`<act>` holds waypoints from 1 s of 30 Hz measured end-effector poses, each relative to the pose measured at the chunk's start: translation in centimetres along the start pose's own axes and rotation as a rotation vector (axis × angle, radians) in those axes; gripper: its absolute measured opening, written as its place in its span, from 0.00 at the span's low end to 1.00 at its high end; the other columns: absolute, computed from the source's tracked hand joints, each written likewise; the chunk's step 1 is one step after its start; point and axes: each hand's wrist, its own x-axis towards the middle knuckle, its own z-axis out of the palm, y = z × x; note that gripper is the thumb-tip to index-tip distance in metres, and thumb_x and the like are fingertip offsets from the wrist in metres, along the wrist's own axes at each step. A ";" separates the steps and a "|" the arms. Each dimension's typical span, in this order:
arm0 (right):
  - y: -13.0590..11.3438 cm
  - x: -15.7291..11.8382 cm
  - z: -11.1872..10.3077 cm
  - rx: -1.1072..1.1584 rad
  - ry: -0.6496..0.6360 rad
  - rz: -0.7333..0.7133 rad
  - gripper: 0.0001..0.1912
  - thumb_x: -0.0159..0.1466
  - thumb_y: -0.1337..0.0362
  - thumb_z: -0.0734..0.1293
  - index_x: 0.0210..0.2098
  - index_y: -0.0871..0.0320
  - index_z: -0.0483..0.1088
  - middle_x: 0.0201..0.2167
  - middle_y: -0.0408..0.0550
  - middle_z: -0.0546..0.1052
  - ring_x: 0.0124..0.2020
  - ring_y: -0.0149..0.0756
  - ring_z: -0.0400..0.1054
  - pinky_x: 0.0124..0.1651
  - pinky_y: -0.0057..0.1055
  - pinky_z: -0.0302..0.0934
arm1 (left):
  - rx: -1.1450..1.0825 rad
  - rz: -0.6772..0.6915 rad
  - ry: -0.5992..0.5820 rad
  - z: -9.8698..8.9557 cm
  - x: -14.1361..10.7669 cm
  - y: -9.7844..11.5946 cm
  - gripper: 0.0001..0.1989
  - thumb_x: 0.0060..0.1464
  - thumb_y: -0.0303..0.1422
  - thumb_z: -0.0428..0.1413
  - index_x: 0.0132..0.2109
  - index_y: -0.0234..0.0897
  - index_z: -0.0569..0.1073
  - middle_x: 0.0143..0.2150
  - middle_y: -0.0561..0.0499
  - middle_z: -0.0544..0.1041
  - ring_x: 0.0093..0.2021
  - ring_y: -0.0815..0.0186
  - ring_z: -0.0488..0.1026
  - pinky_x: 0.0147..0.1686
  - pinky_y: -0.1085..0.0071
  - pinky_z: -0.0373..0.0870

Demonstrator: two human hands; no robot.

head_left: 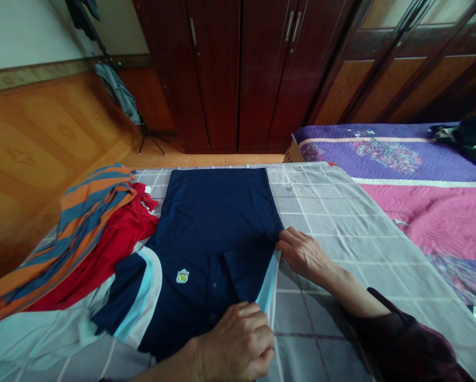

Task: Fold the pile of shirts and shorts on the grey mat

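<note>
A navy polo shirt point(210, 223) lies flat on a grey checked sheet point(321, 212), with a small yellow-and-white badge point(182, 276) on its chest. Its sleeve shows light-blue and white stripes at the left. My left hand point(236, 342) is at the bottom, pinching the shirt's right edge near a light-blue strip. My right hand point(303, 254) reaches in from the right, its fingers gripping the same edge higher up. That side of the shirt is lifted and folded over. A dark sleeve point(397, 339) covers my right forearm.
A red garment point(122, 233) and an orange-and-blue striped garment point(82, 228) lie against the shirt's left side. A purple and pink quilt point(421, 196) covers the bed's right side, with a dark cloth point(464, 140) beyond. Dark wooden wardrobes point(238, 74) stand behind, past a wooden floor.
</note>
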 end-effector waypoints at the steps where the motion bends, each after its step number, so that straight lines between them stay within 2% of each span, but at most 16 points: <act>1: 0.0 0.0 -0.1 0.000 -0.001 0.005 0.10 0.60 0.76 0.61 0.27 0.58 0.68 0.29 0.47 0.68 0.33 0.37 0.61 0.31 0.30 0.54 | -0.017 -0.008 -0.002 0.1 0.1 0.0 0.08 0.52 0.29 0.56 0.27 0.36 0.66 0.27 0.55 0.70 0.29 0.70 0.66 0.31 0.72 0.62; 4: -0.1 0.0 -0.2 0.011 0.030 0.017 0.10 0.58 0.77 0.60 0.29 0.58 0.70 0.33 0.51 0.71 0.36 0.39 0.63 0.34 0.31 0.59 | -0.033 -0.011 0.019 0.3 0.2 0.0 0.09 0.53 0.29 0.56 0.26 0.37 0.66 0.26 0.56 0.70 0.29 0.70 0.66 0.30 0.72 0.62; 6: -0.3 -0.1 -0.1 0.046 0.098 0.001 0.13 0.57 0.77 0.60 0.36 0.59 0.72 0.43 0.56 0.72 0.44 0.43 0.65 0.40 0.36 0.63 | -0.015 0.003 0.053 0.4 0.1 -0.1 0.10 0.54 0.31 0.56 0.26 0.37 0.66 0.25 0.56 0.70 0.28 0.70 0.66 0.30 0.72 0.62; 8: -0.7 -0.1 0.1 0.102 0.165 -0.036 0.19 0.58 0.76 0.59 0.46 0.60 0.71 0.54 0.59 0.69 0.55 0.48 0.61 0.49 0.43 0.64 | -0.012 0.021 0.077 0.5 0.0 -0.1 0.10 0.54 0.34 0.57 0.26 0.37 0.68 0.25 0.55 0.71 0.28 0.70 0.67 0.30 0.72 0.61; 10: -1.2 0.0 0.5 0.144 0.167 -0.078 0.21 0.60 0.72 0.60 0.53 0.60 0.67 0.60 0.58 0.64 0.61 0.49 0.55 0.55 0.48 0.61 | -0.018 0.027 0.073 0.7 -0.1 -0.3 0.10 0.55 0.38 0.57 0.29 0.38 0.70 0.25 0.55 0.72 0.28 0.70 0.68 0.30 0.72 0.61; 13: -2.0 0.1 1.3 0.131 0.095 -0.131 0.24 0.64 0.64 0.61 0.60 0.60 0.62 0.63 0.58 0.60 0.65 0.50 0.49 0.60 0.52 0.56 | 0.026 0.023 0.035 0.9 -0.1 -0.5 0.12 0.55 0.42 0.58 0.31 0.38 0.72 0.26 0.55 0.73 0.29 0.68 0.69 0.30 0.71 0.61; 16: -2.6 0.2 2.0 0.092 0.089 -0.145 0.34 0.65 0.55 0.62 0.65 0.62 0.52 0.66 0.61 0.53 0.67 0.53 0.44 0.62 0.57 0.50 | 0.044 0.036 -0.008 0.7 0.1 -0.6 0.12 0.54 0.44 0.58 0.32 0.39 0.74 0.28 0.56 0.75 0.30 0.67 0.71 0.29 0.70 0.62; 18: -2.9 0.2 2.4 0.086 0.087 -0.173 0.40 0.64 0.51 0.63 0.67 0.62 0.46 0.67 0.61 0.50 0.68 0.53 0.41 0.63 0.57 0.48 | 0.005 0.052 -0.013 -0.1 0.0 -0.6 0.11 0.55 0.42 0.59 0.34 0.39 0.75 0.30 0.57 0.76 0.32 0.67 0.71 0.31 0.71 0.64; 20: -3.1 0.3 2.6 0.073 0.065 -0.225 0.40 0.64 0.51 0.62 0.68 0.61 0.43 0.67 0.59 0.51 0.68 0.52 0.42 0.62 0.55 0.51 | -0.028 0.024 0.025 -1.5 -0.7 -0.7 0.09 0.55 0.39 0.59 0.35 0.38 0.75 0.31 0.57 0.77 0.33 0.68 0.72 0.34 0.72 0.65; 22: -3.3 0.5 2.7 0.049 0.059 -0.257 0.39 0.65 0.52 0.61 0.68 0.59 0.43 0.67 0.58 0.52 0.67 0.51 0.45 0.60 0.54 0.55 | -0.040 -0.096 0.123 -3.4 -2.1 -1.1 0.08 0.56 0.37 0.58 0.35 0.37 0.75 0.33 0.55 0.77 0.35 0.69 0.72 0.38 0.73 0.66; 24: -3.6 1.0 2.5 0.036 0.091 -0.247 0.39 0.64 0.52 0.61 0.68 0.58 0.43 0.66 0.58 0.53 0.66 0.53 0.48 0.59 0.55 0.56 | -0.036 -0.287 0.267 -5.5 -4.4 -2.0 0.06 0.58 0.34 0.56 0.37 0.37 0.75 0.33 0.54 0.77 0.35 0.68 0.72 0.39 0.73 0.66; 27: -4.6 2.1 1.7 0.063 0.127 -0.256 0.38 0.64 0.51 0.61 0.68 0.55 0.44 0.67 0.56 0.52 0.65 0.55 0.49 0.58 0.57 0.56 | 0.021 -0.601 0.487 -8.0 -9.3 -3.9 0.06 0.60 0.30 0.52 0.40 0.37 0.74 0.35 0.52 0.76 0.38 0.68 0.72 0.40 0.72 0.67; 30: -6.7 3.9 0.5 0.112 0.098 -0.332 0.37 0.64 0.51 0.61 0.68 0.55 0.47 0.67 0.56 0.51 0.66 0.54 0.47 0.59 0.55 0.56 | 0.195 -0.949 0.570 -9.0 -14.6 -5.4 0.06 0.60 0.31 0.52 0.41 0.38 0.73 0.39 0.50 0.76 0.42 0.64 0.72 0.43 0.68 0.67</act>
